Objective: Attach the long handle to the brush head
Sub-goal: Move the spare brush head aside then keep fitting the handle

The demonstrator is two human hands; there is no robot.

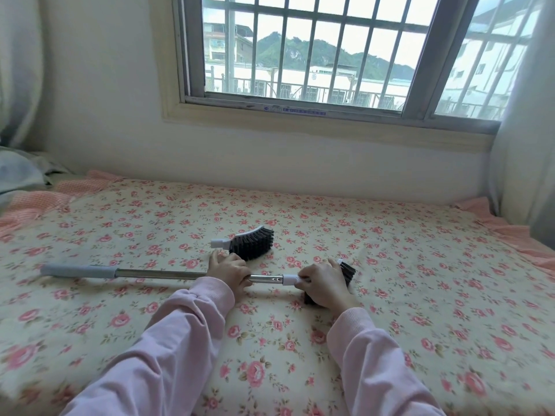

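Note:
A long metal handle [156, 274] with a grey foam grip at its left end lies across the flowered bed. My left hand [229, 270] is closed around the metal tube near its right end. The tube's tip meets the white socket [289, 279] of a brush head [348, 271] with black bristles. My right hand [322, 285] grips that brush head and hides most of it. I cannot tell how deep the tube sits in the socket.
A second brush head [250, 241], white-backed with black bristles, lies on the bed just behind my left hand. The floral sheet [420, 280] covers the whole bed. A wall with a barred window [315, 55] rises behind, and curtains hang at both sides.

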